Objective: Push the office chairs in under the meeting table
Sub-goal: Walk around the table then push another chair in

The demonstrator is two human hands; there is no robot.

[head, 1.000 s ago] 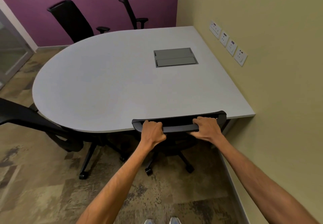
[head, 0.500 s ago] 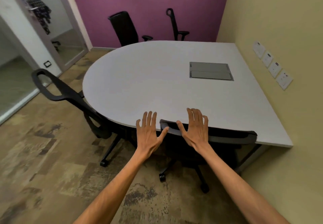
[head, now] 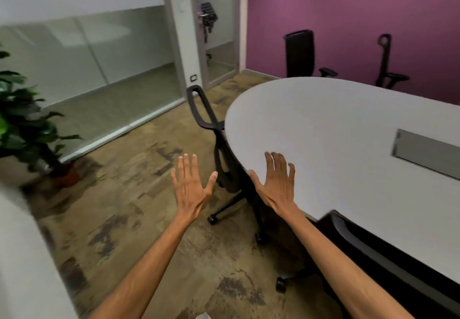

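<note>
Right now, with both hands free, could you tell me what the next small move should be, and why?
Probably reach both open hands, left hand and right hand, to the top bar of the tilted chair at the table's rounded end and grip it: its backrest leans out from the edge, while the near chair already sits tucked under.

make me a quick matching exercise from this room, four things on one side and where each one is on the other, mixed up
Things:
1. plant
2. left hand
3. grey panel
4. near chair

Places:
A. set into the tabletop
B. bottom right, back against the table edge
C. far left, by the glass wall
D. open, over the floor

Pairs: 1-C, 2-D, 3-A, 4-B
</note>
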